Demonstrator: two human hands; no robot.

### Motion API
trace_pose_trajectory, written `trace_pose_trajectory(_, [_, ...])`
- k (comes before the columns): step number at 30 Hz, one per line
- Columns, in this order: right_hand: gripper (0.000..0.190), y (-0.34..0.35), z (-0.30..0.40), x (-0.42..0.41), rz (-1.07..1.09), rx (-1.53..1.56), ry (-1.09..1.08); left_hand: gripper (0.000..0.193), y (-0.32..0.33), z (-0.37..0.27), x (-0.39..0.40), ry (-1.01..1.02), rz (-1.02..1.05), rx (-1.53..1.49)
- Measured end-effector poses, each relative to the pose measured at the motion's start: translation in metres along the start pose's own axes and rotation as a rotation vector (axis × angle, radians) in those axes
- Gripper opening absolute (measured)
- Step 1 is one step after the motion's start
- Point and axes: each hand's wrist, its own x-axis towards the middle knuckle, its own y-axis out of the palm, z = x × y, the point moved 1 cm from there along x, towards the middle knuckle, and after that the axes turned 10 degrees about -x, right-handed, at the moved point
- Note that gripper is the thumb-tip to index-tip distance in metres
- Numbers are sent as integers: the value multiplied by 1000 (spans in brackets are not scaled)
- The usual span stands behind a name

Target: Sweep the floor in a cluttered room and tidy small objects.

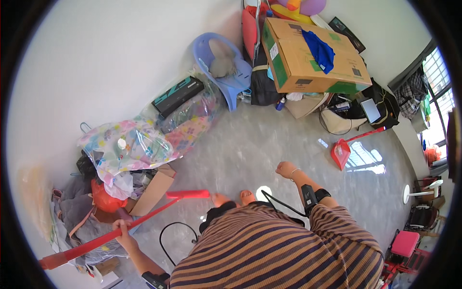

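At the lower left, my left hand (124, 233) grips the red handle of a broom (151, 215). The broom's red head (189, 194) is just left of my bare feet, with the handle slanting toward the lower left. My right hand (287, 169) is held out over the grey floor with its fingers curled in, and nothing shows in it. A bracelet circles that wrist. Farther to the right, a red dustpan (340, 151) with a long handle lies on the floor, apart from both hands.
Along the wall are a floral plastic bag (133, 144), a black box (178, 95), a blue plastic seat (234, 77) and a large cardboard box (299, 54) topped by blue cloth. An open carton (153, 189) sits at left. A pink stool (405, 244) is at right.
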Motion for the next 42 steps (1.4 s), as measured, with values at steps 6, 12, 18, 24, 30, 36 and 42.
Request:
trace_pose_trajectory(6, [33, 10, 31, 15, 83, -90, 7, 11, 3, 53, 63, -80, -141, -388])
trace_pose_trajectory(12, [31, -21, 64, 37, 110, -121, -44, 8, 25, 115, 100, -220, -105, -305])
trace_pose_trajectory(18, [28, -48, 83, 112, 42, 236, 130, 8, 76, 123, 121, -288, -25, -172])
trace_pose_trajectory(24, [24, -110, 115, 255, 145, 404, 46, 9, 112, 126, 154, -297, -114, -43])
trace_pose_trajectory(30, [28, -157, 140, 421, -118, 44, -288, 10, 163, 95, 191, -282, -343, 93])
trace_pose_trajectory(36, [39, -177, 177, 537, -117, 428, 37, 10, 188, 65, 199, -376, -468, 229])
trace_pose_trajectory(42, [76, -230, 189, 627, -467, 435, 72, 16, 166, 61, 166, -468, -512, 267])
